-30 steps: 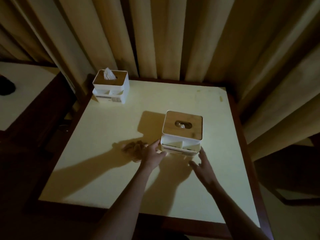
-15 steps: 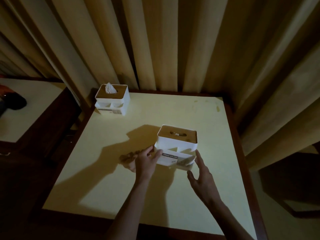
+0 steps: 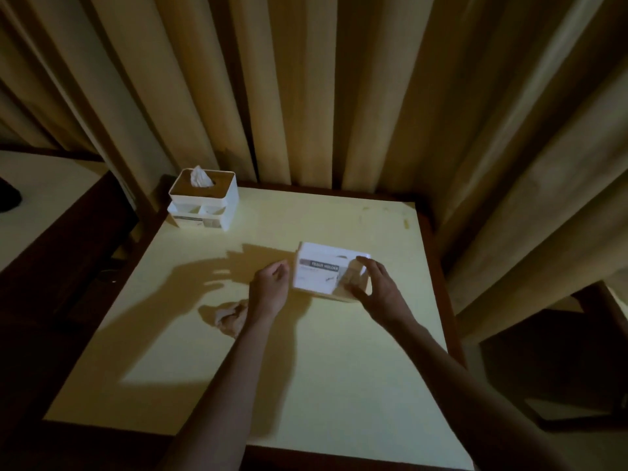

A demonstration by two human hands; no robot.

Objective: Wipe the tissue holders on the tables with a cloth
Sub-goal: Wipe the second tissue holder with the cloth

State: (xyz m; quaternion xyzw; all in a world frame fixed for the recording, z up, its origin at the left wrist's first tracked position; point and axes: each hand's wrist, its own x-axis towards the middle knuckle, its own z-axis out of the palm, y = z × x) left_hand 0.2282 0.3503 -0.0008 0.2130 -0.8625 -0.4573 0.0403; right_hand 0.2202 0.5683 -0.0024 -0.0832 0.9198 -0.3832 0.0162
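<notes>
Mid-table [image 3: 339, 385], tilted tissue holder [image 3: 323, 273]

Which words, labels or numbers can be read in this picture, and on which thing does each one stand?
"TISSUE HOLDER": on the grey label band of the near tissue holder, which is tipped between the left hand and the right hand.
Smaller print below that band: too blurred to read.
Label on the front of the far tissue holder at the table corner: too small and dark to read.

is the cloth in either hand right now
No, the cloth lies crumpled on the table beside the left forearm, while both hands are at the near tissue holder.
</notes>
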